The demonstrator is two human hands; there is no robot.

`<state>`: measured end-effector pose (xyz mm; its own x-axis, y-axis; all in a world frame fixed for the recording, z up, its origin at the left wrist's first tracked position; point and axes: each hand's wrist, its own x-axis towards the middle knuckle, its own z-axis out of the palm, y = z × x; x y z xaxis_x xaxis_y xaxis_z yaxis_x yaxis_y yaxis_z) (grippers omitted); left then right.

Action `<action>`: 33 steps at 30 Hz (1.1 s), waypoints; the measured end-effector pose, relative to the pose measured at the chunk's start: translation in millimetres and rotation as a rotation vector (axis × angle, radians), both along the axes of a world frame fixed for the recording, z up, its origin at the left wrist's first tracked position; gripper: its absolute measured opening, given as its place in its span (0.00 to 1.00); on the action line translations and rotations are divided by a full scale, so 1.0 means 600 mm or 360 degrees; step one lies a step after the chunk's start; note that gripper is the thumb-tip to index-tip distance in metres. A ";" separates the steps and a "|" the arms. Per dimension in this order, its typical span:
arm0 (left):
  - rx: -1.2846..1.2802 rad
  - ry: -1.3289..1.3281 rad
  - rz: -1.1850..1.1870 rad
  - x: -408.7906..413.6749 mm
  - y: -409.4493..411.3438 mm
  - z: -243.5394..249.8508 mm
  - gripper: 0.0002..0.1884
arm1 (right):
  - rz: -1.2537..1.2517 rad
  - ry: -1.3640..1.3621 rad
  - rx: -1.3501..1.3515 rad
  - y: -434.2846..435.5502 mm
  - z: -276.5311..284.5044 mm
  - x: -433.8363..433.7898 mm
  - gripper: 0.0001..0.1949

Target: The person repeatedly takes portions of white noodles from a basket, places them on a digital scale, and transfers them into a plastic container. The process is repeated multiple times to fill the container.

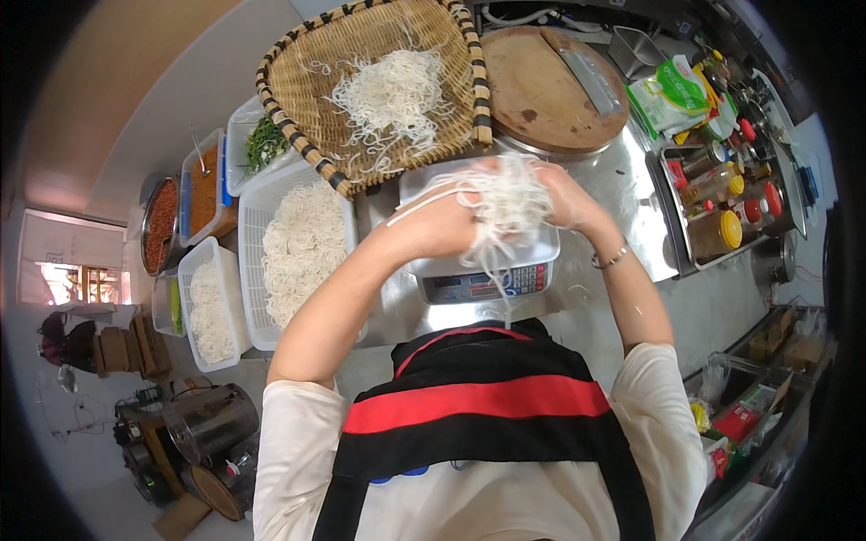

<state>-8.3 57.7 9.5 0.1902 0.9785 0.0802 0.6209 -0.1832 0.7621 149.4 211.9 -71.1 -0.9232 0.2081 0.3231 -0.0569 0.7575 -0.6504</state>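
Observation:
Between my two hands hangs a tangled bunch of white noodles (511,203), with strands trailing down in front of the scale. My left hand (443,220) grips the bunch from the left, and some strands drape over its wrist. On the other side my right hand (567,196) holds the same bunch, its fingers partly hidden by noodles. Below them is a digital kitchen scale (488,285) with a keypad; its pan (541,249) is mostly covered by my hands. Beyond, a woven bamboo basket (304,88) bears a loose heap of noodles (399,95).
Left stand a white plastic basket (254,237) of noodles, a smaller noodle tub (233,297), chopped greens (265,143) and a tub of orange-brown sauce (203,196). A cleaver (592,81) lies on the round chopping board (524,88). Seasoning jars (714,233) fill a tray at right.

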 end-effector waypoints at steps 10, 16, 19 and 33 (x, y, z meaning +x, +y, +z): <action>-0.0924 0.1260 0.0209 -0.079 -0.008 -0.088 0.16 | -0.0109 -0.0437 0.0194 0.008 0.050 -0.024 0.17; -0.0862 0.1297 0.0210 -0.047 0.009 0.015 0.13 | 0.0104 0.0203 0.0078 -0.063 0.018 -0.066 0.31; -0.0795 0.1277 0.0094 -0.020 0.006 0.056 0.12 | 0.0028 -0.0049 -0.0081 -0.087 -0.044 -0.088 0.22; -0.0786 0.1462 -0.0062 -0.034 -0.072 -0.053 0.10 | -0.0280 0.0299 0.0050 -0.140 -0.049 -0.063 0.09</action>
<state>-28.8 14.6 -22.0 0.0079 0.8550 -0.5186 0.9999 -0.0123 -0.0051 111.6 128.1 -100.6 -0.7967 0.3475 0.4944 -0.0401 0.7860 -0.6169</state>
